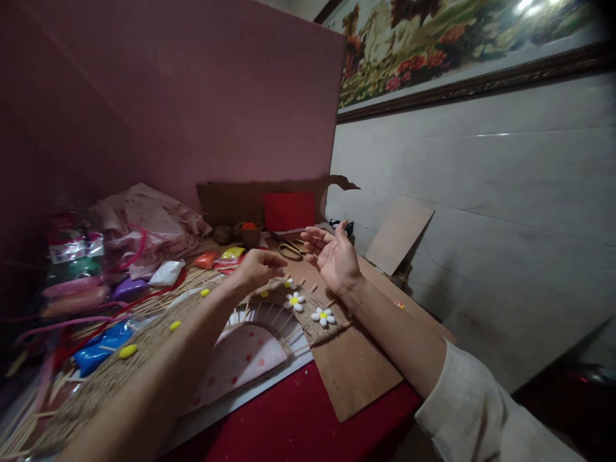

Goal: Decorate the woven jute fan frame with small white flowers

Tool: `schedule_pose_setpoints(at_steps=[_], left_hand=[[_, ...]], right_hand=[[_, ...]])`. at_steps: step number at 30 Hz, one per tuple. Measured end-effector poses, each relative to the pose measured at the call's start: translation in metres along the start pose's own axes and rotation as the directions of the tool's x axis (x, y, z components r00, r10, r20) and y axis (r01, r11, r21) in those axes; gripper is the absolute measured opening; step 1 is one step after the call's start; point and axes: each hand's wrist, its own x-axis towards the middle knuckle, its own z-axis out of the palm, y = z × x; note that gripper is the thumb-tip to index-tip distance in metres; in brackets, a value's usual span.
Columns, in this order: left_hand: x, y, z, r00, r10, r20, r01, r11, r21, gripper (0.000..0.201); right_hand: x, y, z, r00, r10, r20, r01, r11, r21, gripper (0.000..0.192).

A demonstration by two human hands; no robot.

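My left hand (258, 268) hovers over the far part of a fan-shaped craft piece, its fingers bent and pressed together. Whatever they hold is hidden. My right hand (337, 260) is turned palm up beside it, fingers stretched and apart, with nothing visible in it. Below lies the twine-wrapped arch (315, 324) of thin sticks. White petals with yellow centres form daisies on its right side, among them a front daisy (323, 317) and a daisy (295, 301) behind it. Bare yellow dots, such as a yellow dot (128, 351), sit along the left side, partly covered by my left forearm.
Scissors (291, 249) lie behind my hands, near a red card (289, 212). On the left are bags of coloured clay, including a blue packet (103, 346) and a white packet (167, 273). Brown cardboard (353, 378) lies over the red table cover (289, 417). A tiled wall stands right.
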Motion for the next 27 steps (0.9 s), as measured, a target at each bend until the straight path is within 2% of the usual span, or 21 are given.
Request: schedule_pose_setpoints(at_steps=[2, 7, 14, 19, 24, 27], left_hand=[[0.0, -0.001, 0.002, 1.0, 0.0, -0.01, 0.0, 1.0, 0.023, 0.013], [0.003, -0.009, 0.004, 0.999, 0.03, -0.025, -0.027, 0.996, 0.082, 0.002], [0.012, -0.029, 0.006, 0.995, 0.081, -0.049, -0.072, 0.983, 0.166, 0.015], [0.015, -0.039, 0.004, 0.991, 0.121, -0.053, -0.109, 0.976, 0.188, 0.012], [0.01, -0.027, 0.003, 0.994, 0.1, -0.053, -0.093, 0.988, 0.119, 0.009], [0.003, -0.012, 0.0, 0.998, 0.051, -0.034, -0.05, 0.998, 0.026, 0.015]], right_hand=[[0.0, 0.0, 0.0, 1.0, 0.013, -0.004, -0.012, 1.0, 0.014, 0.062], [0.002, 0.0, -0.001, 1.0, 0.015, 0.013, -0.015, 1.0, 0.012, 0.064], [0.003, 0.0, -0.003, 1.0, -0.011, 0.019, 0.012, 0.998, -0.058, 0.067], [0.003, 0.0, -0.004, 0.999, -0.025, 0.022, 0.027, 0.991, -0.133, 0.071], [0.004, 0.0, -0.005, 0.999, -0.035, 0.033, 0.041, 0.978, -0.205, 0.067], [0.004, 0.006, -0.004, 0.993, -0.099, 0.068, 0.118, 0.909, -0.399, 0.05]])
